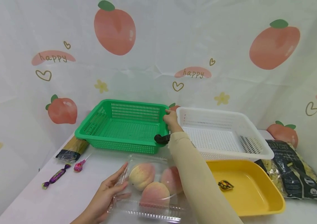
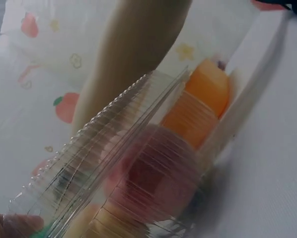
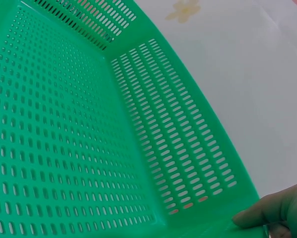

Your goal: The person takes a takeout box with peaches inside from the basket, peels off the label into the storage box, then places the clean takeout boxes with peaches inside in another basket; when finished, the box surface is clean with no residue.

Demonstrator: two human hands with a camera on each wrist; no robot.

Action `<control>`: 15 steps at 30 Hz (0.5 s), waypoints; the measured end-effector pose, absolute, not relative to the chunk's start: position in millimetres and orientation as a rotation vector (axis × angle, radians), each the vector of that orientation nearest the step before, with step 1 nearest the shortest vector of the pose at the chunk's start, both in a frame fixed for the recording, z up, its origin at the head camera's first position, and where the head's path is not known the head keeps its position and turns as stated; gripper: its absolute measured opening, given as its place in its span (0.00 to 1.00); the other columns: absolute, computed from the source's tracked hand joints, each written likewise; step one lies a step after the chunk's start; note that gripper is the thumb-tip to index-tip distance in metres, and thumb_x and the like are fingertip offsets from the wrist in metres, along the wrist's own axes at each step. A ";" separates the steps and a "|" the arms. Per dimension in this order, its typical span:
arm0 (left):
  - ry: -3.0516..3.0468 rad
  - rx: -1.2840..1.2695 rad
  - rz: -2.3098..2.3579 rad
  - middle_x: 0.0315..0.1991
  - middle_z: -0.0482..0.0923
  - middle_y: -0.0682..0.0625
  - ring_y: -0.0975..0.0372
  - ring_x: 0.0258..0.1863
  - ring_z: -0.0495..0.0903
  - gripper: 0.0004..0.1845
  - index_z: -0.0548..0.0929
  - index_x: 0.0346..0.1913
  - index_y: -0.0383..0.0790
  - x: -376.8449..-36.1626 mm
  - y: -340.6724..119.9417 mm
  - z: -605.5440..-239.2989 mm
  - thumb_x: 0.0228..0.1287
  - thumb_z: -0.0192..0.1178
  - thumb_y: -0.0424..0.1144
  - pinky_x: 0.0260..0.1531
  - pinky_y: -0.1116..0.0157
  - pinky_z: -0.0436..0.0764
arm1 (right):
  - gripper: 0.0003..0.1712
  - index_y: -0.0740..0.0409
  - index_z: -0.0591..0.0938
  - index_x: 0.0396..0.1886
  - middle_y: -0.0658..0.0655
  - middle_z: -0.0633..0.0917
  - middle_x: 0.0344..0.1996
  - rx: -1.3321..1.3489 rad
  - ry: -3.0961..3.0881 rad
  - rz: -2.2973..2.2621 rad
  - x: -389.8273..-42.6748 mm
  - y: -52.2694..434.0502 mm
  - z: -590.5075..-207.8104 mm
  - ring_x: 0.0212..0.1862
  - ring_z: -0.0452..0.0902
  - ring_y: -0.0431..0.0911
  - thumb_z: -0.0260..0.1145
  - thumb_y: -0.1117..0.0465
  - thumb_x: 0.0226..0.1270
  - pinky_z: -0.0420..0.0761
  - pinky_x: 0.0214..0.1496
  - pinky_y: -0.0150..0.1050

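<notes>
My left hand (image 1: 103,194) holds the left side of a clear plastic clamshell box (image 1: 131,211) near the table's front. Inside the box lie three peaches (image 1: 155,193), yellow and pink; the left wrist view shows one peach (image 2: 156,173) through the ridged plastic. Farther back, my right hand (image 1: 172,120) grips the right rim of a green plastic basket (image 1: 119,142). In the right wrist view, the thumb and fingers (image 3: 267,210) pinch a corner of the green basket (image 3: 89,148), which contains nothing. My right sleeve hides the box's right side.
Right of the green basket stands a white basket (image 1: 228,114), with a yellow tray (image 1: 248,205) in front holding a small wrapped item (image 1: 225,185). Dark food bags (image 1: 293,174) lie far right. At left are a noodle pack (image 1: 73,149), a lollipop (image 1: 78,166) and a purple-wrapped candy (image 1: 56,176).
</notes>
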State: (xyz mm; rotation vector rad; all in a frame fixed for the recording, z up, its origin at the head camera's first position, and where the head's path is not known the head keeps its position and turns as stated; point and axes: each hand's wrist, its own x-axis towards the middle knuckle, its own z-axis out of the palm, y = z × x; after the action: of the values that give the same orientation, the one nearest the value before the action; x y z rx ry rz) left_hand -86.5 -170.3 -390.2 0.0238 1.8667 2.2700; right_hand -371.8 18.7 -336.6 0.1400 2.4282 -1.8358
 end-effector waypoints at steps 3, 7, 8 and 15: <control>1.846 0.081 2.259 0.75 0.35 0.43 0.76 0.56 0.70 0.36 0.51 0.73 0.48 -84.3 -179.1 -391.2 0.66 0.54 0.36 0.52 0.54 0.78 | 0.35 0.54 0.62 0.70 0.49 0.51 0.74 0.134 2.426 -1.846 -371.5 18.7 -336.5 0.44 0.64 0.46 0.46 0.78 0.64 0.52 0.21 0.33; 1.806 0.220 2.257 0.75 0.38 0.55 0.80 0.56 0.69 0.35 0.47 0.74 0.46 -81.7 -193.2 -395.9 0.69 0.50 0.35 0.51 0.57 0.79 | 0.35 0.54 0.62 0.70 0.49 0.51 0.74 0.136 2.424 -1.852 -371.4 18.6 -337.1 0.41 0.62 0.47 0.47 0.77 0.64 0.52 0.21 0.33; 1.786 0.264 2.267 0.75 0.42 0.60 0.81 0.56 0.68 0.34 0.46 0.74 0.46 -80.8 -197.1 -397.5 0.70 0.49 0.34 0.51 0.59 0.79 | 0.35 0.54 0.62 0.70 0.49 0.50 0.74 0.135 2.422 -1.851 -371.5 18.5 -337.5 0.36 0.58 0.49 0.46 0.77 0.64 0.52 0.20 0.33; 1.645 0.575 2.368 0.66 0.56 0.79 0.78 0.62 0.65 0.32 0.48 0.73 0.48 -70.2 -223.9 -401.6 0.71 0.39 0.24 0.51 0.67 0.78 | 0.36 0.54 0.62 0.70 0.49 0.51 0.74 0.132 2.423 -1.852 -372.5 19.1 -338.1 0.42 0.61 0.45 0.46 0.78 0.63 0.52 0.21 0.33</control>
State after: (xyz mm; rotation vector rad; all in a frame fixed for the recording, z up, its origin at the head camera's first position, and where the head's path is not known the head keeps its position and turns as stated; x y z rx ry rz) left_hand -70.2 -223.9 -401.6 0.5751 1.6450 2.3682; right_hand -372.5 19.1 -338.1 0.1317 2.4226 -1.8524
